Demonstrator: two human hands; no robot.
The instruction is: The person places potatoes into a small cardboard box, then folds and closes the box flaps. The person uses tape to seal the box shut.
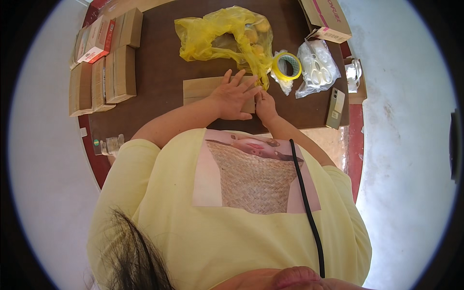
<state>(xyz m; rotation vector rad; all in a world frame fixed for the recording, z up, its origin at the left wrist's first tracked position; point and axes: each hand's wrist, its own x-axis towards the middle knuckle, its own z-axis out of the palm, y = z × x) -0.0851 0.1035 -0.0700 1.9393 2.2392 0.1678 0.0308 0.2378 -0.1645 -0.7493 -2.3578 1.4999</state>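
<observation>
A flat brown cardboard box lies on the dark table in front of me. My left hand rests on its top, palm down with the fingers spread. At the box's right edge is my right hand, its fingers curled and touching that end. Whether they pinch anything is hidden. A crumpled yellow plastic bag lies beyond the box, with several round orange-yellow fruits showing through it. One twisted end of the bag hangs down near the fingertips of both hands.
Right of the bag sit a roll of yellow-rimmed tape, white-handled scissors on a clear plastic bag, and a phone. Cardboard boxes are stacked at the left. An opened carton stands at the far right corner.
</observation>
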